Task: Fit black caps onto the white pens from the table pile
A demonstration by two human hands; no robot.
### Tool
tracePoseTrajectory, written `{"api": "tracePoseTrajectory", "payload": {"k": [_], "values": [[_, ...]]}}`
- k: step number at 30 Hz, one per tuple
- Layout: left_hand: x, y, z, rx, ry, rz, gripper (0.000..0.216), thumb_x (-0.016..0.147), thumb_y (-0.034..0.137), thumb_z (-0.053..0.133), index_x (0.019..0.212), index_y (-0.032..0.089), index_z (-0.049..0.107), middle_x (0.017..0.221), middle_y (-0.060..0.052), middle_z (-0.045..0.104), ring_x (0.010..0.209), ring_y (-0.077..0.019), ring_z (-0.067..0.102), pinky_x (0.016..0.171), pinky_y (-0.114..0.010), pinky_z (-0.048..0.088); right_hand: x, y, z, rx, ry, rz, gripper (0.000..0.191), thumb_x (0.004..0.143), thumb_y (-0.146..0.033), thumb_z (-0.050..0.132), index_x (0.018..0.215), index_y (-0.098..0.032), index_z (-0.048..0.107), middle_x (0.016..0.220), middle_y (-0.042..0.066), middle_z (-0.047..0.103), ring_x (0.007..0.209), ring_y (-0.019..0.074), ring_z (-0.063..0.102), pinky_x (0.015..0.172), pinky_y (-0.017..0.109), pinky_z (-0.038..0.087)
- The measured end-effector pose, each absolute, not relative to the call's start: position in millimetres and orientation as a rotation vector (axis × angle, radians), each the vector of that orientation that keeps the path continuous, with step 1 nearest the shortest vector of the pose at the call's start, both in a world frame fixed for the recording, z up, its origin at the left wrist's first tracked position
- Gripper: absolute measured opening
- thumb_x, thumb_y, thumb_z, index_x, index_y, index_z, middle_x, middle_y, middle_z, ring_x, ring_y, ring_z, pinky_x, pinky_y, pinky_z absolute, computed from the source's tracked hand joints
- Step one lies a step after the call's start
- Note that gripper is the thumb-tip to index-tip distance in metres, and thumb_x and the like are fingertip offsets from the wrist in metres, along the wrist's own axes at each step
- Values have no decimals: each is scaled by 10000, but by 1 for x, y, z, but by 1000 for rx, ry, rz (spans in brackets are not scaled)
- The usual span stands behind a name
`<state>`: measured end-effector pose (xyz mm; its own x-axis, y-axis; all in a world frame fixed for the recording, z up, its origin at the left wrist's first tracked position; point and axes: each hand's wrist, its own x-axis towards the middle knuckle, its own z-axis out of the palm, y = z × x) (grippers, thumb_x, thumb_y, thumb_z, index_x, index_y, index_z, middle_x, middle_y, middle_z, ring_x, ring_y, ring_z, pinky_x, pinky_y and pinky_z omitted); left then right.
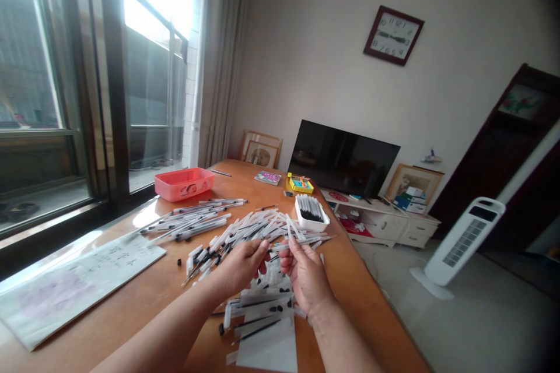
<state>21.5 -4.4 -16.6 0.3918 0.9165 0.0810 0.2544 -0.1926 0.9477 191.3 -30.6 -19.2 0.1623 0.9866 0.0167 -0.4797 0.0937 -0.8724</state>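
My right hand point(308, 277) is closed, thumb against fingers, on a slim translucent pen barrel point(289, 227) that points up and away. Close beside it, my left hand point(245, 265) is pinched shut, and whatever lies between its fingertips is too small to make out. Beneath and beyond both hands spreads a loose heap of pen parts point(249, 227): clear barrels, dark refills and small black caps. More pen pieces point(258, 326) lie under my wrists, partly on a white sheet point(271, 349). A white tray point(318, 225) past my right hand holds a row of pens with black ends.
Finished-looking pens point(192, 218) lie in a bundle on the left of the wooden table point(350, 315). Behind them stands a red plastic box point(184, 184). A paper pad point(79, 285) lies at left. Farther back are a yellow box point(301, 184) and a booklet point(268, 177).
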Motion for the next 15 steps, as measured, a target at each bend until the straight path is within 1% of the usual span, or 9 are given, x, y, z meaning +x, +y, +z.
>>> {"api": "tracePoseTrajectory", "payload": {"k": [3,5,9,12,13,15], "values": [[22,-5,-14,1721,992,949,443,906,639,527,918,200,585,796,-14,645,656,-147,567,561,-241,424,191,-30,-20,-861,-752,1251,418,746,-519,863,904,-157,727,736,34,708,584,108,591,520,205,455],[22,-6,-12,1752,948,967,368,892,573,578,919,205,578,794,-4,631,668,-142,560,589,-241,432,192,-30,-20,-865,-759,1245,419,753,-522,856,911,-156,725,737,34,707,581,107,587,520,205,453],[20,-8,-10,1790,1062,860,385,934,566,476,827,209,573,730,-13,631,609,-147,549,560,-247,395,196,-29,-18,-924,-775,1166,433,748,-549,845,879,-157,714,734,40,713,569,113,585,509,211,452],[16,-5,-14,1932,1186,853,360,926,529,489,782,216,596,660,2,621,564,-144,531,552,-250,342,203,-27,-18,-1014,-816,1044,442,769,-586,813,824,-163,696,726,45,714,563,119,581,500,218,451],[15,-3,-16,1971,1220,866,325,917,505,507,796,221,611,647,10,617,558,-145,531,557,-252,332,205,-26,-18,-1046,-835,992,449,779,-602,797,804,-167,690,718,44,711,558,121,576,495,223,449],[14,-1,-19,2003,1260,899,247,893,462,549,911,238,652,661,25,622,561,-150,540,565,-253,323,208,-24,-20,-1109,-882,890,467,798,-634,762,773,-175,681,695,38,699,547,127,565,485,234,446]]}}
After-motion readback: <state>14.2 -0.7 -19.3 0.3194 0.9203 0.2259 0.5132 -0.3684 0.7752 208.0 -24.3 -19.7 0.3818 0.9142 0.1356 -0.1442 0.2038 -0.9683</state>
